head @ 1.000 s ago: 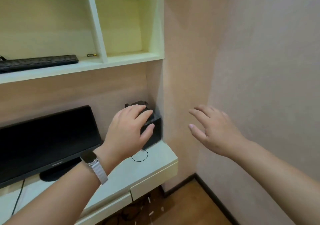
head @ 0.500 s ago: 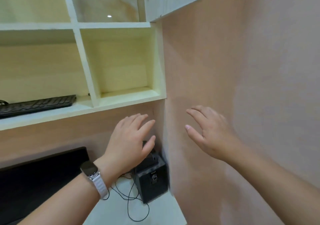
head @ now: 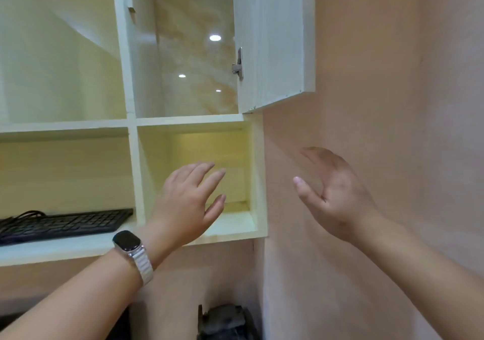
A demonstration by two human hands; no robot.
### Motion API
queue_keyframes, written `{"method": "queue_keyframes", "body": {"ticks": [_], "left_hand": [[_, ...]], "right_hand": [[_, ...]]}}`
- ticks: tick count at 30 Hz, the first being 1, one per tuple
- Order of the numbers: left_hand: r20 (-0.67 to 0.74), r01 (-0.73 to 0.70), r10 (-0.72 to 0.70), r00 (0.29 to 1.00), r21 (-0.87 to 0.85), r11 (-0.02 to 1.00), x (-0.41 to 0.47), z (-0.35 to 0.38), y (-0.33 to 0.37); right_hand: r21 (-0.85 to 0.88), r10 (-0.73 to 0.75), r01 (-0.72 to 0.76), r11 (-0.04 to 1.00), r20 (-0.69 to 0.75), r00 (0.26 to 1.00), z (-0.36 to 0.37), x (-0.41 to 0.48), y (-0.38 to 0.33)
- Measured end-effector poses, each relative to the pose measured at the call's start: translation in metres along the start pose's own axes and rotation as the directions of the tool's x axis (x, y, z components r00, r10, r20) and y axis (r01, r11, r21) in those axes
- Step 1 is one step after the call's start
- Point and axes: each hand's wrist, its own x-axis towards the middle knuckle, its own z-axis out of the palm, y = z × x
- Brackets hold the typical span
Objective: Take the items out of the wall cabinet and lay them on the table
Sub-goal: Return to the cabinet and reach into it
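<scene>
The pale wall cabinet (head: 132,156) fills the upper left, with open cubbies and a glass-fronted upper compartment (head: 193,59). A black keyboard (head: 65,223) lies on the lower left shelf. My left hand (head: 187,203), with a watch on its wrist, is raised in front of the small lower right cubby (head: 235,182), fingers apart and holding nothing. My right hand (head: 336,195) is raised to the right of the cabinet, in front of the pink wall, also spread and holding nothing. A black speaker (head: 225,321) shows at the bottom edge below the cabinet.
The cabinet's white side panel (head: 272,38) with a metal hinge (head: 238,65) stands out at the upper right. A pink wall (head: 392,104) closes in the right side.
The view has tilted up from the desk to the cabinet. My left hand left the speaker and rose in front of the lower right cubby; my right hand rose alongside.
</scene>
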Motion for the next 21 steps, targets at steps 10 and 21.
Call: {"method": "queue_keyframes", "body": {"ticks": [10, 21], "left_hand": [[-0.101, -0.248, 0.258, 0.961, 0.102, 0.963, 0.078, 0.014, -0.073], [0.021, -0.411, 0.418, 0.908, 0.235, 0.881, 0.082, 0.029, -0.12]], "right_hand": [[0.32, -0.184, 0.275, 0.907, -0.287, 0.94, -0.005, 0.086, -0.029], [0.337, -0.325, 0.437, 0.834, -0.338, 0.883, 0.009, 0.097, -0.059]]}}
